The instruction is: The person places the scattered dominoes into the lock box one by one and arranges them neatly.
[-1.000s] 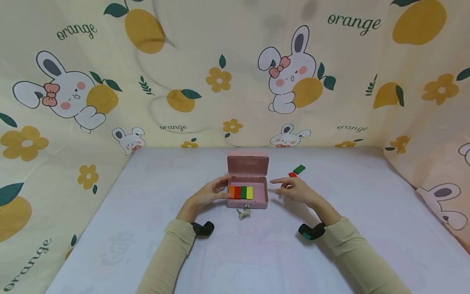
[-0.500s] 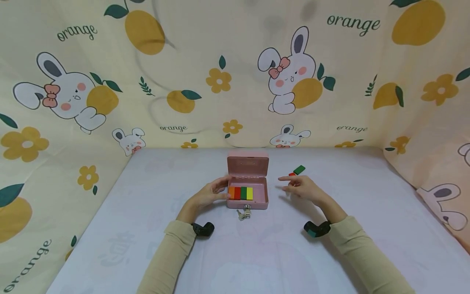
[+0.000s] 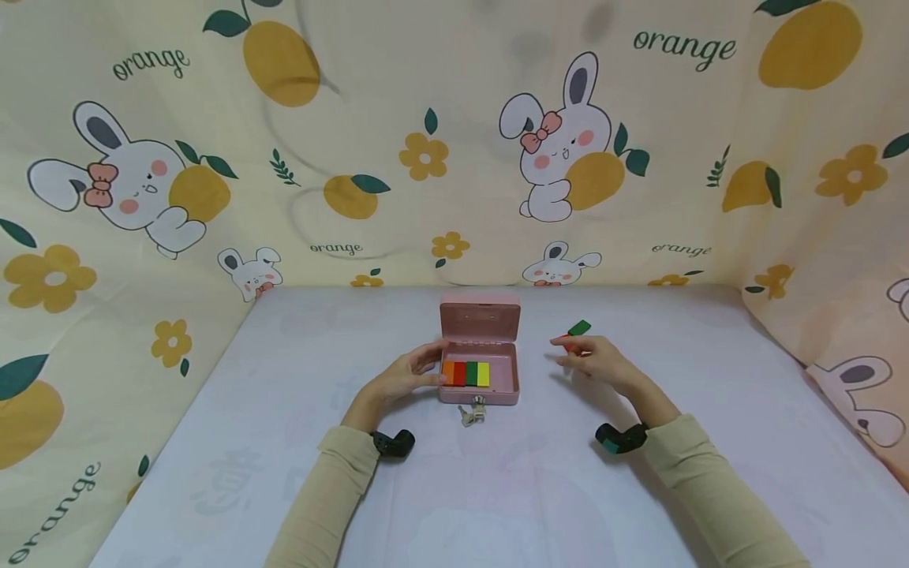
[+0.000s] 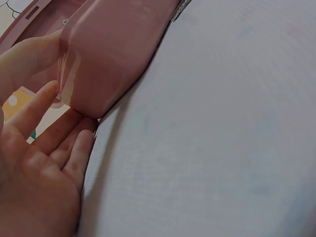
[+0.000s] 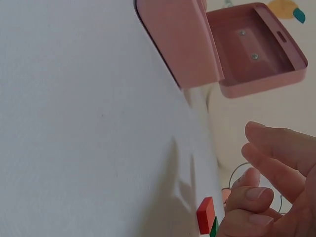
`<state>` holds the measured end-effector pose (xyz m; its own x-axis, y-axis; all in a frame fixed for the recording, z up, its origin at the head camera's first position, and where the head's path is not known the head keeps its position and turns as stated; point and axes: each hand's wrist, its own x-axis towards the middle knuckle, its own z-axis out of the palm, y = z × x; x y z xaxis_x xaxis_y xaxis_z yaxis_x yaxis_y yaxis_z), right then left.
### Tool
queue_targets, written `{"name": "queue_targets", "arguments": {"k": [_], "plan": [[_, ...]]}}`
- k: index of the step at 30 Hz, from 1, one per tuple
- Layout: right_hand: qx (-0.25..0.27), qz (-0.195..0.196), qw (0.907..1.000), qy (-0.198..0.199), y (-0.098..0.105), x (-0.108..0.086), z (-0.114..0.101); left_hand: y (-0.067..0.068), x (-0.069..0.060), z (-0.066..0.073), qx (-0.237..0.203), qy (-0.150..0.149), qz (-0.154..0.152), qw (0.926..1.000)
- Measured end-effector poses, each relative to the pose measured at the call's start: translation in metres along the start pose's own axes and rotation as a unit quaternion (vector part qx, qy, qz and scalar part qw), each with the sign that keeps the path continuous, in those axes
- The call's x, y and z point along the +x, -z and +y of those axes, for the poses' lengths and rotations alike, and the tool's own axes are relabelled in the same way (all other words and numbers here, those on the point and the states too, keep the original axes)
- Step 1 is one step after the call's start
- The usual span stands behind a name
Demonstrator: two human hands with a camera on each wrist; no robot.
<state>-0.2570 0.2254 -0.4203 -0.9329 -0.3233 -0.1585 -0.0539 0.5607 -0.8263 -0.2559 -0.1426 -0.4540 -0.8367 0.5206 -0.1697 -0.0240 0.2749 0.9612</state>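
Observation:
A pink metal cash box (image 3: 497,397) stands with its lid (image 3: 479,322) raised. Inside, orange, red, green and yellow domino-like blocks (image 3: 465,374) lie side by side at the left. My left hand (image 3: 398,375) holds the box's left side; the left wrist view has its thumb at the rim of the box (image 4: 116,59) and the other fingers against the outer wall. Right of the box, my right hand (image 3: 602,364) hovers with nothing in it, fingers pointing left. Just beyond its fingertips lie a red block (image 5: 205,215), partly covered in the head view, and a green block (image 3: 580,326).
Small keys (image 3: 466,416) hang at the lock on the front of the box. The table (image 3: 483,497) has a white cover. A printed cloth (image 3: 469,95) with rabbits and oranges forms a wall behind and at both sides.
My right hand has drawn away from the box, rightward, toward the red and green blocks. The left hand, the box and the blocks in it have stayed put.

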Motion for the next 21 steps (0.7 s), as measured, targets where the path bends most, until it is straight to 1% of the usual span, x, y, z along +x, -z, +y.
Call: {"name": "queue_targets", "arguments": {"k": [8,14,21], "plan": [[-0.012,0.01,0.9998,-0.013,0.004,0.002,0.006,-0.001,0.0,0.001,-0.005,0.003,0.006,1.0],[-0.002,0.015,0.9994,-0.03,0.007,0.005,0.009,-0.001,-0.001,0.001,-0.011,0.01,0.011,0.9998],[-0.004,0.026,0.9985,-0.048,0.011,0.01,0.015,-0.001,0.0,0.001,-0.004,0.006,0.011,0.9999]]}}
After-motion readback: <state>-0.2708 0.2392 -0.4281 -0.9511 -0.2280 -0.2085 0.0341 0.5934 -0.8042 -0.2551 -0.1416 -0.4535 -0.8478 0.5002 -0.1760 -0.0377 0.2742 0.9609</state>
